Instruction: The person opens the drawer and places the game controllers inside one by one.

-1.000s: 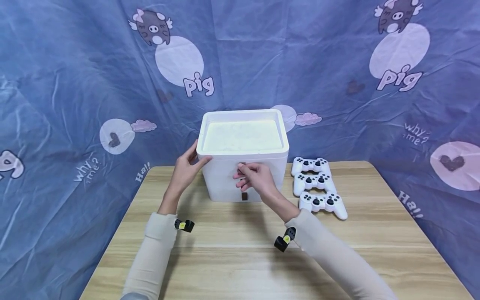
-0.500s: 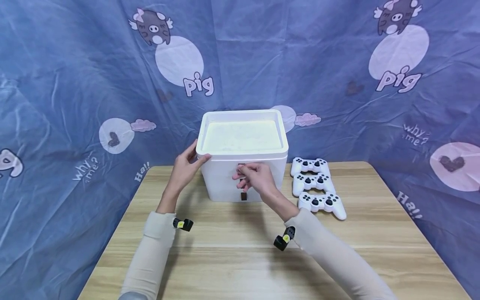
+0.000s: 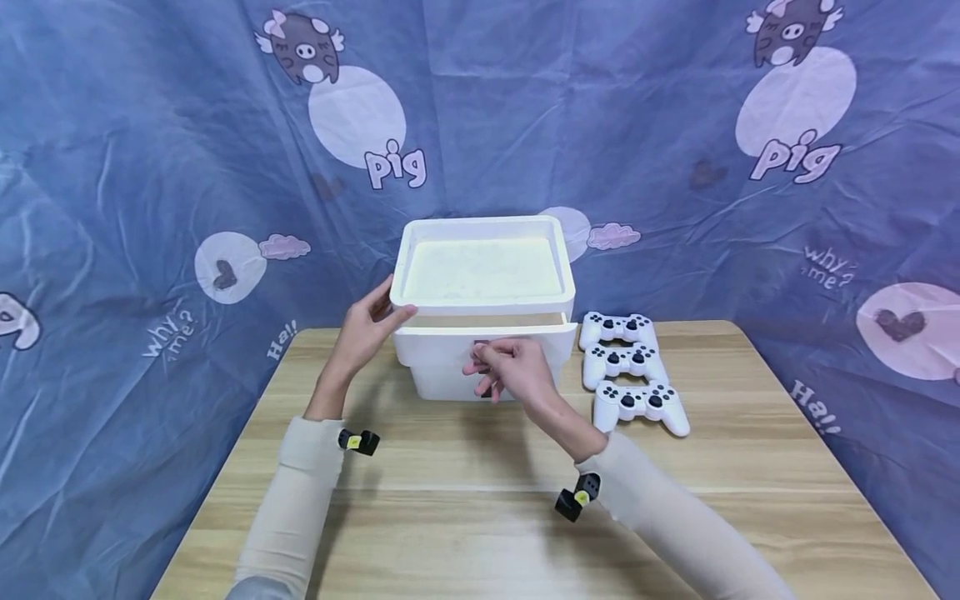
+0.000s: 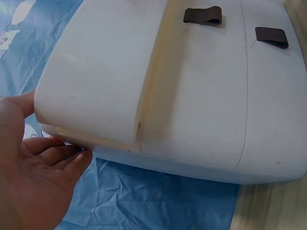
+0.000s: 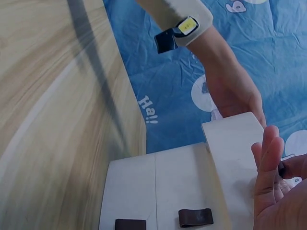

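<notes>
A white drawer box [image 3: 491, 262] with a recessed top stands at the back of the table. Its top drawer [image 3: 435, 343] is partly out, with a dark gap behind its front edge. My right hand [image 3: 521, 367] pinches that drawer's brown pull tab [image 5: 282, 168] between thumb and finger, the other fingers spread below. At the box's upper left corner, my left hand [image 3: 363, 333] holds on, thumb near the front edge and fingers along the side. The left wrist view shows two lower brown tabs [image 4: 203, 16] on drawers that sit flush.
Several white game controllers, or at least a column of them [image 3: 630, 362], lie right of the box. A blue patterned cloth [image 3: 495, 125] hangs behind the wooden table [image 3: 465, 508].
The top drawer has slid out of the box toward me, drawn by my right hand on its tab. My left hand keeps its place at the corner.
</notes>
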Tool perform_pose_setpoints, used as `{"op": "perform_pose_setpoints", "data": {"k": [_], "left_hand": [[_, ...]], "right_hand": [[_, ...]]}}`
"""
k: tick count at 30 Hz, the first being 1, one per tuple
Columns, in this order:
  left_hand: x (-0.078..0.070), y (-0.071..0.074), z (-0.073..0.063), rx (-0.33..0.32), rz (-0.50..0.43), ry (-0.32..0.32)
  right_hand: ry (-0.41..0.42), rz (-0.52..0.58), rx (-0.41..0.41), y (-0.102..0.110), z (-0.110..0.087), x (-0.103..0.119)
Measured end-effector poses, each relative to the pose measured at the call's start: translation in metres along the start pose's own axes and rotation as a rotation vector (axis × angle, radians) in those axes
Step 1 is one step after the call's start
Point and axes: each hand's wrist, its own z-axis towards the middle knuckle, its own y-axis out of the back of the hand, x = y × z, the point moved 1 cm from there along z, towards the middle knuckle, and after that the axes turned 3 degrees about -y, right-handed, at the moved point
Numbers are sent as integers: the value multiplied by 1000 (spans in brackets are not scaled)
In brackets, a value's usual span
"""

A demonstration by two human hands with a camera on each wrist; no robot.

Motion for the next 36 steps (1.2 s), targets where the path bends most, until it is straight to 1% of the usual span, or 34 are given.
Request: {"op": "perform_pose_setpoints", "data": {"k": [7,11,18,24,31,36], "left_hand": [[1,0,-3,2,-33,18],[0,1,-4,-2,-33,30],[-2,1,-4,2,-41,38],[-4,2,-1,3,-42,44],[-1,1,-2,7,-45,61],[-1,1,-2,8,-38,52]], "right_hand": [[8,5,8,-2,-14,-3],[17,9,20,-2,-21,-4],[-10,-2,29,-2,-35,-4],[-5,-12,56,-2,-45,-3],[18,-29,98,-2,-58,-10],[27,-48,122,-4,-66,-12]]}}
